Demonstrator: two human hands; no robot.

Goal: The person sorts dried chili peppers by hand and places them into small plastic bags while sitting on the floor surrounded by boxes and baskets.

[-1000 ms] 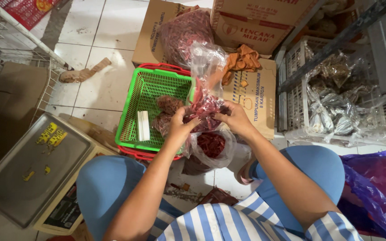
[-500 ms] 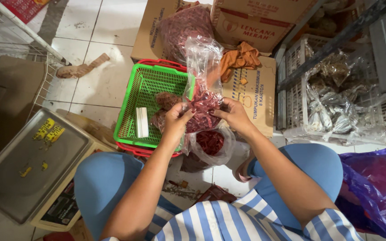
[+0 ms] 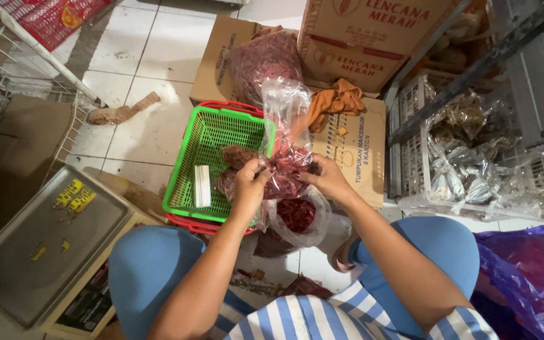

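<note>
The person wears a short-sleeved shirt (image 3: 322, 318) with broad blue and white stripes, leaving both forearms bare. Light blue trousers (image 3: 152, 271) cover both knees. The left hand (image 3: 250, 186) and right hand (image 3: 328, 179) are bare, with no gloves.

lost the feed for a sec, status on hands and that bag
Left hand and right hand both grip clear plastic bag of dried red chillies. Bag held above green plastic basket. Nothing blocking the hands.
</note>
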